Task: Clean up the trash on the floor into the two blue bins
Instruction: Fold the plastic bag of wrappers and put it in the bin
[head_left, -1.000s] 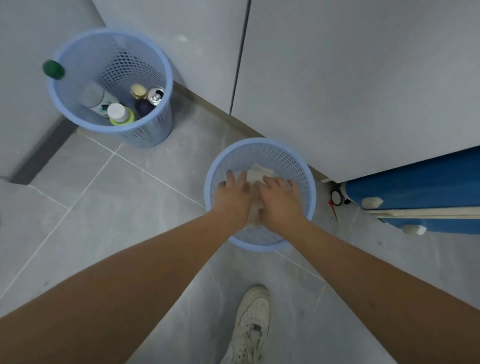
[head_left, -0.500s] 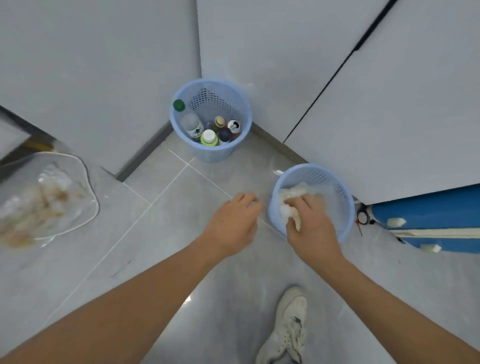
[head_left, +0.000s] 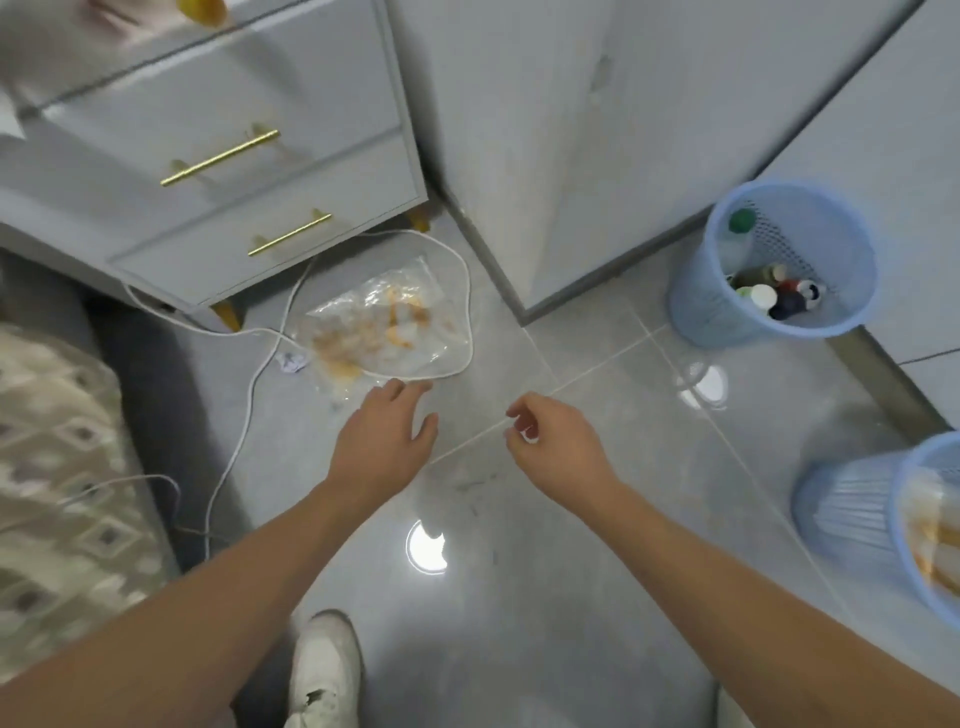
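- White shoe (head_left: 324, 670) stands nearest, at the bottom edge, on grey floor tiles (head_left: 597, 545).
- Both hands are out of the near bin (head_left: 893, 525) now and carry nothing; a second ago they were pressing white paper down into it. That bin sits at the right edge, with orange-stained wrapping showing inside.
- Right hand (head_left: 558, 441) hovers over the tiles, fingers loosely curled, thumb and forefinger close together but with nothing between them that I can see.
- Left hand (head_left: 387, 434) reaches forward and left, fingers spread and straight, tips just short of the bag (head_left: 384, 327).
- Bag: clear plastic smeared with orange scraps, flat on the floor left of centre, with a white cable (head_left: 457, 291) looped round its far and right edges.
- Paper ball (head_left: 292, 361), small and crumpled, lies just left of the bag, beside the cable.
- Far bin (head_left: 769, 317) stands at the right against the wall, holding bottles and a can.
- Drawers (head_left: 244, 171) with gold handles stand far left.
- Reading of it: the paper load is finished and the view has swung left to what remains. The bag looks to be next, then the paper ball; the cable could snag on the lift.
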